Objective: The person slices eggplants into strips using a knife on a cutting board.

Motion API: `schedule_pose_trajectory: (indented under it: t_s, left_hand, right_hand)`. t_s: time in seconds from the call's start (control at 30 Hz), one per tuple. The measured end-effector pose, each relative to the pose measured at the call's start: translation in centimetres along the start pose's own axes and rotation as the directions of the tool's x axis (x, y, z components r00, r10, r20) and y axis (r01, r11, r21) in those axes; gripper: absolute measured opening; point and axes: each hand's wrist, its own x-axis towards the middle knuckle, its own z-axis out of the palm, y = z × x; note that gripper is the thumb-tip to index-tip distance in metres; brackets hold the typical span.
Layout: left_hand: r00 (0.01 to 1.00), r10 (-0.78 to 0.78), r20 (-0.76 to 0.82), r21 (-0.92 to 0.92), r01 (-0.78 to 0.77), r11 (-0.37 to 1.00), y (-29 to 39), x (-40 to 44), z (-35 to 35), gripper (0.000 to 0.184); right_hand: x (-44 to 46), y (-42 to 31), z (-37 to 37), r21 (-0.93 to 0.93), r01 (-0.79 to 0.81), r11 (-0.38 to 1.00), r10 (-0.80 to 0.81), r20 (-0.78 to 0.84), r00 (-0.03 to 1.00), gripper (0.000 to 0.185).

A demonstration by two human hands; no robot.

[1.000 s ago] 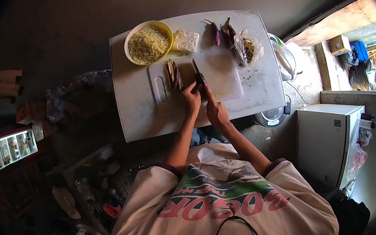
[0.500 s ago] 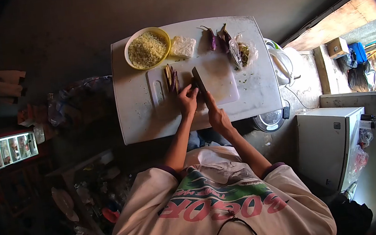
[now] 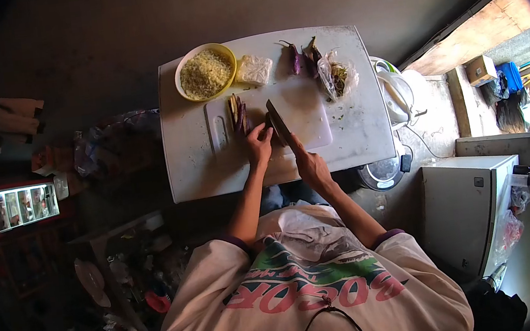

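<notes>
My right hand (image 3: 309, 165) is closed round the handle of a knife (image 3: 278, 122), its dark blade pointing away from me over the white cutting board (image 3: 311, 111). Left of the blade, my left hand (image 3: 259, 145) has its fingers bent together over the board, with a small dark piece at the fingertips, too small to make out. Cut purple eggplant strips (image 3: 238, 113) lie on the board's left part. Behind the board are whole purple eggplants (image 3: 295, 61) and a clear plastic bag (image 3: 338, 80) of green scraps.
A yellow bowl (image 3: 205, 73) of pale chopped food stands at the back left of the white table (image 3: 194, 173), beside a plastic-wrapped white block (image 3: 255, 70). A white appliance (image 3: 396, 95) is beyond the table's right edge. A white cabinet (image 3: 458, 209) stands at the right.
The knife has tilted, its tip now further left, and my right hand has turned with it. My left hand has shifted slightly left. The table appears slightly lower in view.
</notes>
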Motion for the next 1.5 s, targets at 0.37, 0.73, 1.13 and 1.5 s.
schedule_pose_trajectory:
  t_s: [0.37, 0.73, 1.13, 1.5]
  left_hand:
    - [1.000, -0.014, -0.022, 0.167, 0.017, 0.986, -0.1, -0.7, 0.8, 0.053]
    - [0.994, -0.101, -0.040, 0.063, 0.103, 0.993, -0.5, -1.0, 1.2, 0.052]
    - [0.997, -0.013, -0.075, 0.153, 0.024, 0.988, 1.2, -1.2, 1.8, 0.048]
    - [0.996, -0.049, -0.076, 0.261, 0.067, 0.963, 1.1, -1.2, 1.5, 0.040]
  right_hand:
    - [-2.4, 0.2, 1.2, 0.029, 0.044, 0.999, -0.047, 0.081, 0.996, 0.081]
    - [1.3, 0.4, 1.8, -0.046, 0.049, 0.998, -0.047, 0.061, 0.997, 0.080]
    - [-1.8, 1.1, -1.3, -0.140, 0.049, 0.989, -0.027, 0.151, 0.988, 0.082]
    - [1.2, 4.6, 4.2, -0.085, 0.211, 0.974, -0.215, -0.049, 0.975, 0.078]
